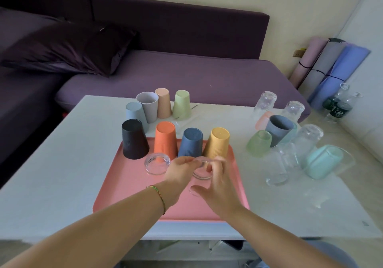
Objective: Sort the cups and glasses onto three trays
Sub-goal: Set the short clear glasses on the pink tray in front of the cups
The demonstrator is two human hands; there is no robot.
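A pink tray (128,189) lies on the white table (62,174). At its far edge stand four upturned cups: black (134,139), orange (165,140), dark blue (191,142) and yellow (217,142). In front of them sits a low clear glass (156,163). A second clear glass (202,173) sits to its right on the tray, with both my hands closed around it. My left hand (179,176) has its fingers on the near left rim. My right hand (217,185) wraps it from the right, thumb below.
Pastel cups stand behind the tray: light blue (134,110), grey (148,106), peach (163,102) and green (182,104). To the right is a cluster of clear glasses (286,160), tinted glasses (259,143) and a grey-blue cup (277,129). A purple sofa (186,75) lies beyond and water bottles (339,104) stand far right.
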